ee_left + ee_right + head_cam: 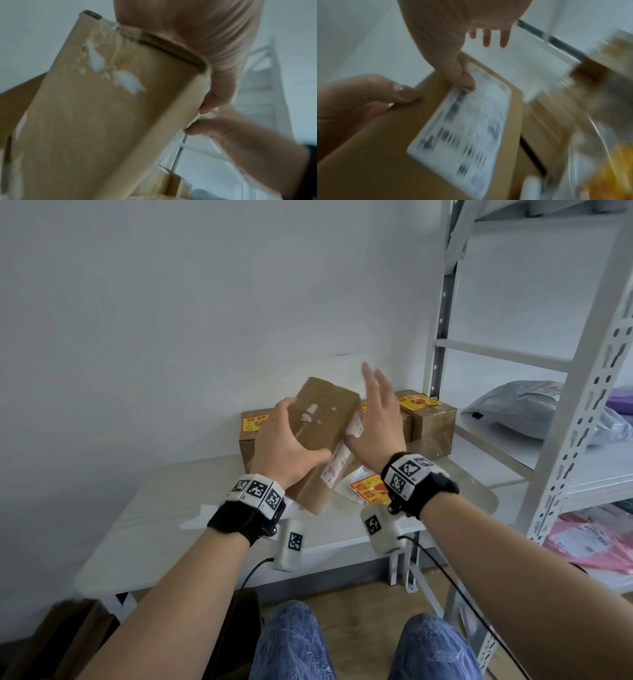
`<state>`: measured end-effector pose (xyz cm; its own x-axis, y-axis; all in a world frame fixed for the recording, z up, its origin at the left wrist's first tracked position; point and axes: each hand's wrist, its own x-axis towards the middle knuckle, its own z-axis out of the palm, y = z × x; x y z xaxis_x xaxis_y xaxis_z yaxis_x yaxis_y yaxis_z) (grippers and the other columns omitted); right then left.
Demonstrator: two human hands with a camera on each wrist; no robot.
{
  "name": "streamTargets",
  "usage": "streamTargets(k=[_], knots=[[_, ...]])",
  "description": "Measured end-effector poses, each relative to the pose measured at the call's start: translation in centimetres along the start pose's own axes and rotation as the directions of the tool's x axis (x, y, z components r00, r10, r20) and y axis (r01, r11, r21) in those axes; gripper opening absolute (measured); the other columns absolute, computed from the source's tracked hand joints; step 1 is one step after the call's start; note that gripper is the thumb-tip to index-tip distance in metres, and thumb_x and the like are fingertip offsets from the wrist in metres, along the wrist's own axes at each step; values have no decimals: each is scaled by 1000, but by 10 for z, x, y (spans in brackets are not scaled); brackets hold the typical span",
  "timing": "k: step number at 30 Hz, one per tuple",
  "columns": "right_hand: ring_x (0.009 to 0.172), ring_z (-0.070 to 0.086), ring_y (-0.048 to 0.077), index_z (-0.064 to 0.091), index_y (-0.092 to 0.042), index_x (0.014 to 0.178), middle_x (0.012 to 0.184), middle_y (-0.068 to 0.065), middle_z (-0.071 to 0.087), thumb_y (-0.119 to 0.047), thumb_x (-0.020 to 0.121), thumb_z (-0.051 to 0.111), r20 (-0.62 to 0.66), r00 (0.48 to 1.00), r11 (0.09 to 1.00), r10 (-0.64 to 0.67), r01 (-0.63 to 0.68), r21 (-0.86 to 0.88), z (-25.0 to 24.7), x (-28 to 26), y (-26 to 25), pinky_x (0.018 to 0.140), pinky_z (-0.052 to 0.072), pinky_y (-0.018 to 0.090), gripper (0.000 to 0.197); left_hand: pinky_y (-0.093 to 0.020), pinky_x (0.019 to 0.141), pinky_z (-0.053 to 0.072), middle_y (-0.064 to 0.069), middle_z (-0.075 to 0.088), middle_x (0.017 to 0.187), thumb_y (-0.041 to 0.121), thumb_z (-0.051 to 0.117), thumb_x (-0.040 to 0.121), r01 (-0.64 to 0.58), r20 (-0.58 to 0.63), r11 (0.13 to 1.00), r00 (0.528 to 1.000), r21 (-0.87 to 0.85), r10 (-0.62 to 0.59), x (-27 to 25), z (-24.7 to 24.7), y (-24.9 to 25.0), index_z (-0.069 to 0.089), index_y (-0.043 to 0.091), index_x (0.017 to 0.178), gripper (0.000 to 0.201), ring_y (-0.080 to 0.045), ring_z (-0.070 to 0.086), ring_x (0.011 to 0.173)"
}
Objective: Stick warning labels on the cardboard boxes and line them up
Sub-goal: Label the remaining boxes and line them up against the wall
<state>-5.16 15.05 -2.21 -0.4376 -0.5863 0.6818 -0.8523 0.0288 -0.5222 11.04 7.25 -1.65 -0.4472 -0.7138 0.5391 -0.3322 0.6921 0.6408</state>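
Cardboard box [320,436] tilted, held above table [164,529]; left hand [286,445] grips its near side, fingers curled round. Right hand [378,419] fingers straight, thumb touching white shipping label [462,129].

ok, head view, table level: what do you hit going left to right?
Left labelled box → left hand gripping the held box → shipping label on its side → right hand, fingers straight → right labelled box → shelf post → grey bag.
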Motion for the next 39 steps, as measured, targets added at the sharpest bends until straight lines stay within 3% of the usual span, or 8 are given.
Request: streamTargets(k=[4, 10, 16, 20, 26, 31, 35, 39], knots=[[152, -2, 30, 9, -36, 155, 165, -2, 4, -6, 63, 73, 252, 929, 859, -271, 352, -372, -7, 18, -10, 121, 5, 55, 116, -40, 101, 43, 1, 59, 125, 43, 84, 48, -184, 22, 952, 983, 244, 184, 4, -4, 10, 32, 22, 140, 108, -23, 54, 115], [152, 4, 29, 19, -25, 152, 157, -3, 26, -25, 59, 80, 363, 896, 796, -257, 409, -446, 5, 17, 1, 119, 7, 59, 112, -37, 101, 36, 1, 57, 121, 42, 87, 46, -380, 175, 845, 925, 377, 338, 10, 2, 13, 35, 21, 130, 101, -21, 54, 113], [129, 39, 21, 31, -21, 147, 139, 1, 41, -33, 47, 94, 189, 961, 980, 201, -197, -41, -1, 15, 16, 110, 37, 45, 119, -51, 120, 8, -6, 30, 157, 57, 85, 55, -268, -40, 885, 951, 381, 305, 12, 0, -2, 19, 23, 154, 124, -28, 24, 148], [104, 69, 26, 40, -16, 144, 121, 8, 67, -32, 60, 92, 394, 801, 509, 451, -594, 623, -5, 8, 31, 90, 57, 44, 101, -55, 119, 1, -10, -7, 166, 67, 76, 67, -111, -156, 975, 978, 192, 141, 8, 0, -5, -7, 27, 156, 129, -30, 1, 153], [106, 67, 26, 69, -27, 115, 112, 4, 73, -61, 84, 64, 620, 716, 170, 321, -688, 706, -2, -15, 29, 98, 50, 51, 46, -52, 121, 23, 2, 18, 164, 80, 55, 76, 108, 126, 943, 989, -315, -71, -1, 18, -5, 10, 40, 155, 99, -19, 21, 150], [106, 68, 28, 64, -25, 122, 111, 4, 73, -58, 84, 64, 653, 677, 59, 340, -708, 703, 11, -29, 37, 96, 48, 62, 50, -50, 108, 42, 6, 49, 143, 85, 32, 83, 59, 31, 905, 998, -422, -51, -5, 21, -10, 40, 43, 140, 71, -15, 49, 131], [91, 68, 26, 64, -20, 120, 104, 6, 72, -51, 87, 62, 667, 633, 67, 392, -743, 666, 19, -37, 40, 84, 55, 47, 45, -46, 102, 47, 11, 60, 127, 78, 51, 76, 126, -70, 933, 985, -336, -158, -2, 15, -17, 46, 37, 129, 67, -13, 58, 115], [75, 68, 19, 73, -21, 102, 90, 7, 71, -47, 97, 49, 670, 637, 289, 380, -770, 569, 21, -39, 35, 64, 53, 28, 36, -46, 103, 46, 7, 58, 134, 77, 62, 66, 225, -41, 955, 970, -195, -238, -3, 13, -20, 42, 33, 134, 83, -18, 58, 119]])
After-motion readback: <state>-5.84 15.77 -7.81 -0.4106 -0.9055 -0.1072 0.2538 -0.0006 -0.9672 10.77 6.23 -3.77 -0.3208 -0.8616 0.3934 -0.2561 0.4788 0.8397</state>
